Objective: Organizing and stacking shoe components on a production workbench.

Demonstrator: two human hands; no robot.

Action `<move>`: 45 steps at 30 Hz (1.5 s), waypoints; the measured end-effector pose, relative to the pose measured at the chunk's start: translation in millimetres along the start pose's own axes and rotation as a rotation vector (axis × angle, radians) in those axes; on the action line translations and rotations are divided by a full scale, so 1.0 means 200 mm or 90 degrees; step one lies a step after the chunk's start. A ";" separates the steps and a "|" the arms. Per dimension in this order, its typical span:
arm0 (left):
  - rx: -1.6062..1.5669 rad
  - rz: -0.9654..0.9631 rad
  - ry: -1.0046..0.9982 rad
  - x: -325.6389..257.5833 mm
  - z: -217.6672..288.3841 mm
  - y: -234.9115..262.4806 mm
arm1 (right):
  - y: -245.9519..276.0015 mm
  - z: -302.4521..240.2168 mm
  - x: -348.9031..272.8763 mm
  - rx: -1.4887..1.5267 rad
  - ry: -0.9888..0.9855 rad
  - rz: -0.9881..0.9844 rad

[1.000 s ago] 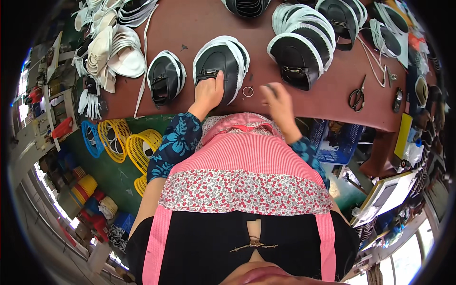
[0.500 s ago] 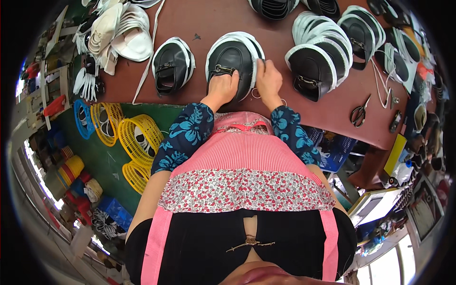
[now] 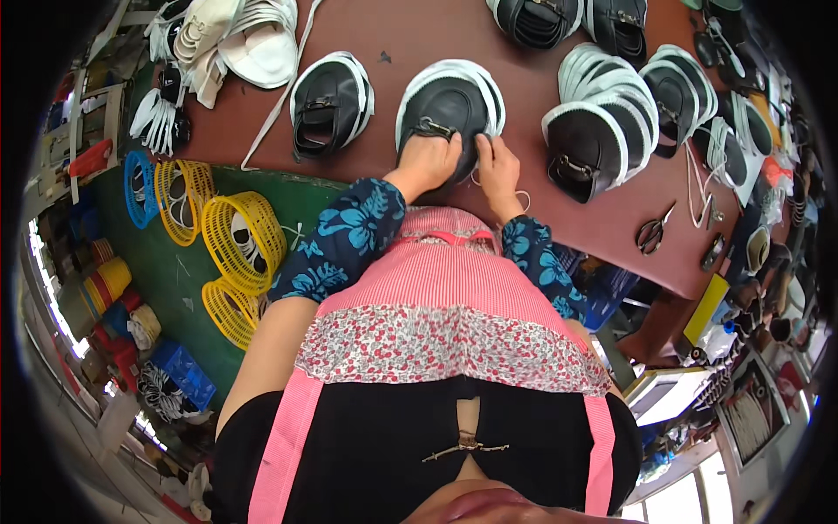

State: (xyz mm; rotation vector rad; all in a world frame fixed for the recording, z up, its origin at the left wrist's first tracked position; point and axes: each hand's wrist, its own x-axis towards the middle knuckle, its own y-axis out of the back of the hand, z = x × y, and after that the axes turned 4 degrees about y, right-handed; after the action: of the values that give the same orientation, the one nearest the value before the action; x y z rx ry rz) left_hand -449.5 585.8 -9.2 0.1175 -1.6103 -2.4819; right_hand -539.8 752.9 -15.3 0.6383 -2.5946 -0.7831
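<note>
Head view: both hands work on one black shoe upper with a white rim [image 3: 449,109], which lies near the front edge of the reddish-brown worktop [image 3: 419,35]. It is rounded, dark and glossy, edged by a pale ribbed band, with a small metal buckle on its left side. The left hand [image 3: 428,162] lies curled over its lower left part, fingers bent against the buckle side. The right hand [image 3: 496,162] pinches its lower right rim, fingers closed on the band. One similar upper [image 3: 330,103] lies just to the left. A row of about five overlapping uppers [image 3: 611,122] sits toward the right edge. One pair of scissors [image 3: 650,231] lies near the front right corner.
</note>
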 end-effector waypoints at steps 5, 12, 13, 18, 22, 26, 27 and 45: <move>-0.005 -0.099 0.016 0.03 0.19 0.13 | 0.01 0.07 0.03 0.013 -0.185 -0.013; 0.034 -0.110 0.123 -0.08 0.30 0.07 | 0.08 0.07 -0.01 0.064 -0.254 -0.011; 0.030 -0.109 0.127 -0.09 0.30 0.07 | 0.09 0.04 0.00 0.060 -0.252 -0.015; -0.038 -0.094 0.139 -0.15 0.27 0.11 | 0.14 -0.10 0.07 0.197 -0.261 -0.036; -0.083 -0.082 0.111 -0.20 0.23 0.14 | 0.15 -0.24 0.12 0.174 -0.182 -0.134; -0.170 0.008 -0.007 -0.32 0.16 0.22 | 0.10 -0.32 0.20 0.049 -0.132 -0.203; -0.200 0.051 -0.010 -0.36 0.15 0.21 | 0.09 -0.32 0.22 0.065 -0.195 -0.242; -1.147 0.039 0.520 -0.39 0.12 0.13 | 0.04 -0.48 0.13 -0.124 0.178 -0.341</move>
State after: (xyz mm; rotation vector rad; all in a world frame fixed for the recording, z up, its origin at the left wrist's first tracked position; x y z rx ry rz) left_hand -373.4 612.3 22.6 0.6057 0.9827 -2.2811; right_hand -520.4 703.2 70.2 1.3023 -2.0787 -1.0007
